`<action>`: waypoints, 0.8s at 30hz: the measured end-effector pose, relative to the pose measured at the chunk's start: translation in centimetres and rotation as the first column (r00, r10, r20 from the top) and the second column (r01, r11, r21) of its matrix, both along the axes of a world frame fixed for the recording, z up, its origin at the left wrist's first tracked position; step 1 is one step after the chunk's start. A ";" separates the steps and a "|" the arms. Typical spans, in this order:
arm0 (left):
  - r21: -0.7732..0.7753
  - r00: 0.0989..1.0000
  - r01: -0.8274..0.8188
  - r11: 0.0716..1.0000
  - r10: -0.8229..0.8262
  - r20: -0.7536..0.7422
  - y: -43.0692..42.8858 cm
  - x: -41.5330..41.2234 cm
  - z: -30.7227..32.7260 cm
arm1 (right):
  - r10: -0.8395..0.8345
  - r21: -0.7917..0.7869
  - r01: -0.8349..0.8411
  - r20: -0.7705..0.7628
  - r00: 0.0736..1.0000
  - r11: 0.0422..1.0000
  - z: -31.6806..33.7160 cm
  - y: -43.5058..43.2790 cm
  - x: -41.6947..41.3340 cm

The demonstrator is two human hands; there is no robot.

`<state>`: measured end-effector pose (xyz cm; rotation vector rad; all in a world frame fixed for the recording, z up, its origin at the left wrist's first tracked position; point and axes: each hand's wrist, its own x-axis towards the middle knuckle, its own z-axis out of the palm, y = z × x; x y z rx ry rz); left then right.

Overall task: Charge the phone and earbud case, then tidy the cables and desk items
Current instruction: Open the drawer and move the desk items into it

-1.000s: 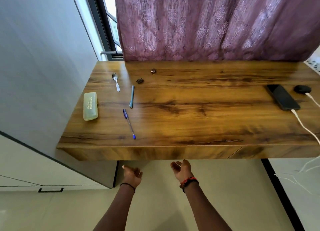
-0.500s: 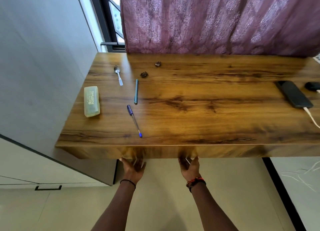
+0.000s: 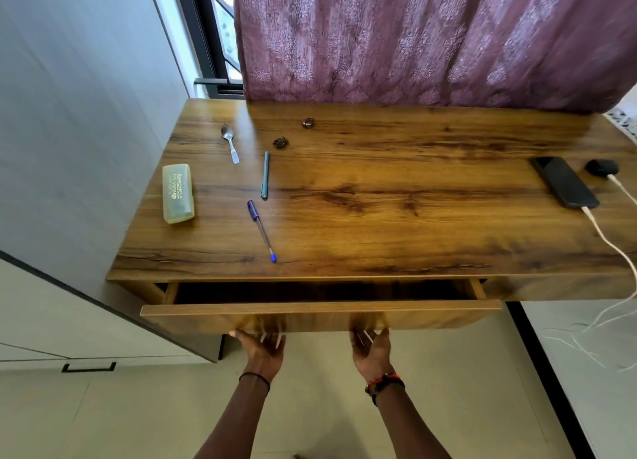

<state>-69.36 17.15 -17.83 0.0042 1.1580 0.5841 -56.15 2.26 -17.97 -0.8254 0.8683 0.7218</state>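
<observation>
Phone (image 3: 564,182) right on desk (image 3: 379,217), spoon (image 3: 230,142) left

I get bright daylight from the window (image 3: 220,45) at far left, softened through the purple curtain (image 3: 413,38); a warm sheen lies across the desk top (image 3: 379,217), without harsh glare; the open drawer (image 3: 320,308) is deep in shadow inside; the left hand (image 3: 263,350) and right hand (image 3: 372,350) smear with motion blur at the fingertips; straight lines bow near the frame's edges; the white cable (image 3: 610,248) at right reads sharp.

Gripped wooden drawer front (image 3: 320,315) — golden-brown, dark-streaked grain; beyond it, mauve fabric curtain (image 3: 413,38) with pale floral motifs.
</observation>
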 end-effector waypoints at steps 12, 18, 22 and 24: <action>0.168 0.332 0.943 0.287 -0.838 -0.434 -6.1 -6.0 6.5 | 0.490 -0.314 -0.461 0.016 0.872 0.830 3.7 -3.6 -4.1; 0.655 0.581 0.755 0.042 -0.505 -0.638 -6.0 -2.4 12.2 | 0.890 -0.405 -0.793 0.170 0.424 0.455 12.3 -3.2 -5.7; 0.568 0.536 0.803 -0.178 -0.199 -0.820 -4.3 0.0 11.1 | 0.921 -0.649 -0.671 0.361 0.146 0.360 15.4 -1.8 -4.4; 0.402 0.403 0.866 -0.298 -0.062 -0.913 -3.3 0.5 9.7 | 0.929 -0.822 -0.458 0.370 0.022 0.338 15.0 -0.5 -3.2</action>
